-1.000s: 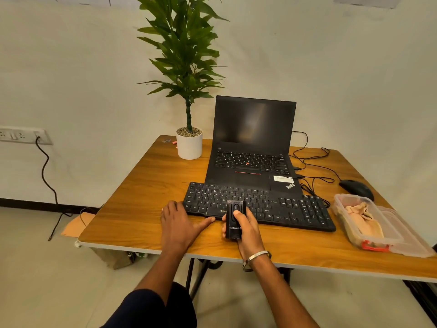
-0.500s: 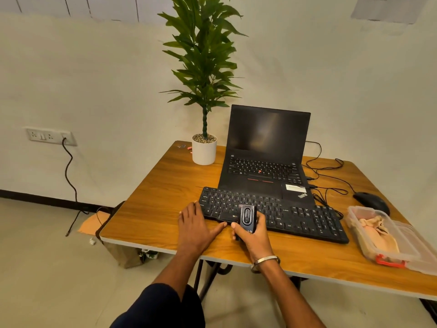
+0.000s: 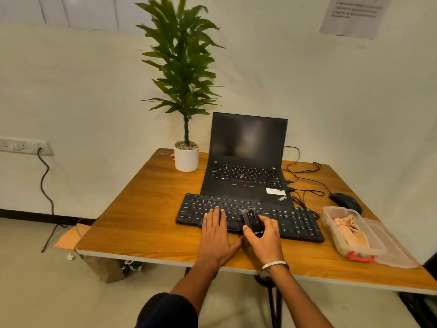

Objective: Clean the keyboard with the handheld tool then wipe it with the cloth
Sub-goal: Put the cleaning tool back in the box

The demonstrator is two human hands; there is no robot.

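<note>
A black external keyboard [image 3: 295, 221] lies across the wooden table in front of an open laptop. My right hand [image 3: 264, 240] grips a small black handheld tool [image 3: 253, 222], whose upper end rests over the keyboard's middle keys. My left hand [image 3: 216, 235] lies flat, fingers spread, on the keyboard's front edge just left of the tool. A beige cloth [image 3: 350, 230] sits crumpled inside a clear plastic container [image 3: 331, 213] at the right of the table.
The open black laptop [image 3: 246, 162] stands behind the keyboard, with a potted plant [image 3: 186, 157] to its left. A black mouse [image 3: 345, 202] and tangled cables [image 3: 305, 183] lie at the right rear. The container's lid [image 3: 397, 254] rests beside it near the table's front edge [image 3: 142, 255].
Both hands have moved forward from the table's front onto the keyboard. The tool has tipped down onto the keys. My view has shifted left and up.
</note>
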